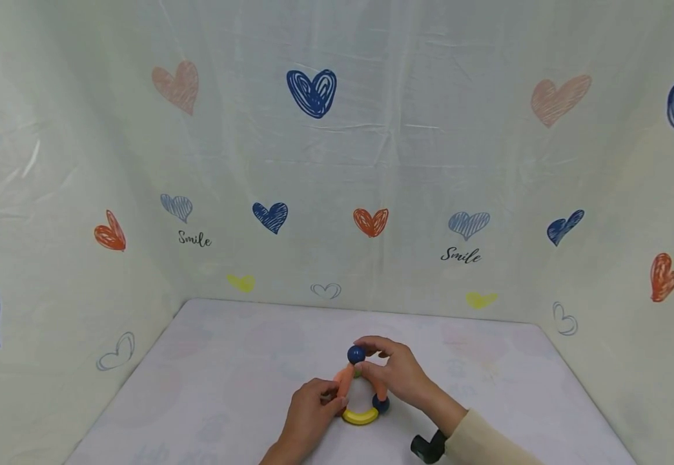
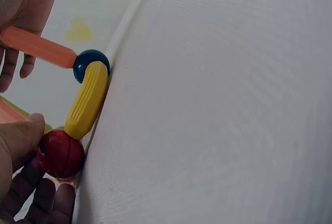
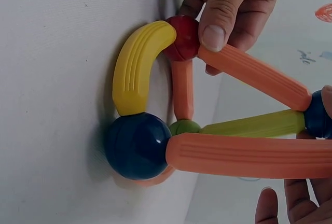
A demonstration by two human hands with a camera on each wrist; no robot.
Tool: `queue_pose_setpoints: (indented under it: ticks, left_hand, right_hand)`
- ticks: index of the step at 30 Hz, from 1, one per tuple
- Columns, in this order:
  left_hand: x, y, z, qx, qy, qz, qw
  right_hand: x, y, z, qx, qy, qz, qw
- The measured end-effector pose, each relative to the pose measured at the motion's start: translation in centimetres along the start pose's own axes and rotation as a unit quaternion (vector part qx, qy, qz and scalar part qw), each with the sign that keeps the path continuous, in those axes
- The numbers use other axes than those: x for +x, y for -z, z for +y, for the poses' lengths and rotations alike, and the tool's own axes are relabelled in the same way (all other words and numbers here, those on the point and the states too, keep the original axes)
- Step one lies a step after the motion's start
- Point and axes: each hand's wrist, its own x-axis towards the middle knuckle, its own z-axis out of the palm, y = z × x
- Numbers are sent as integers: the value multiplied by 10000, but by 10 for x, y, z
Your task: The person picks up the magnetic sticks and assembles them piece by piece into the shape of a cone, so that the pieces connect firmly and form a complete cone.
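Note:
A frame of magnetic sticks and balls stands on the white table. My left hand (image 1: 308, 413) pinches its red ball (image 2: 61, 154) at a lower corner, the thumb also against the end of an orange stick (image 3: 254, 76). At the top, my right hand (image 1: 401, 371) holds a blue ball (image 1: 356, 354) between thumb and fingers. A curved yellow stick (image 1: 361, 417) joins the red ball to a second blue ball (image 3: 137, 146) along the base. From that ball another orange stick (image 3: 249, 155) rises toward my right hand. Behind sit a green ball (image 3: 185, 127) and a lime stick (image 3: 254, 124).
The white tabletop (image 1: 244, 349) spreads around the frame. A pale curtain (image 1: 337, 168) printed with hearts and "Smile" encloses its back and sides. Beside the right sleeve (image 1: 482, 442) is a black object (image 1: 428, 447).

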Motion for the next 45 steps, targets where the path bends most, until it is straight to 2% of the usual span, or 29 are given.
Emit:
queue_pose_setpoints:
  ticks: [10,19,24,28,31,33,37,40,45]
  left_hand:
    - [1,0,1,-77,-20,-2,10000]
    - [2,-3,-1,-154,169,-75,9997]
    - [2,-4,-3,-339,84,-112,9993]
    - [3,-3,-2,-180,132,-91,9997]
    - [5,-1,3,84,216,-5,9997]
    - [7,2,9,166,142,63,9997]
    - [13,11,23,226,-384,152,9989]
    - [19,17,35,145,-635,88,9978]
    - [29,22,47,143,-585,-100,9981]
  right_hand:
    - [0,0,1,14,36,60,10000]
    - [-1,0,2,20,42,47,10000]
    - [-3,0,2,6,71,72,9999]
    - [-3,-1,3,23,45,95,9999]
    - [-6,-2,4,15,19,183,9998]
    - [-9,-1,6,8,-30,278,9996]
    - [-19,3,11,58,-246,444,9987]
    - [-27,6,17,165,-362,551,9977]
    - [-40,8,30,411,-651,563,9954]
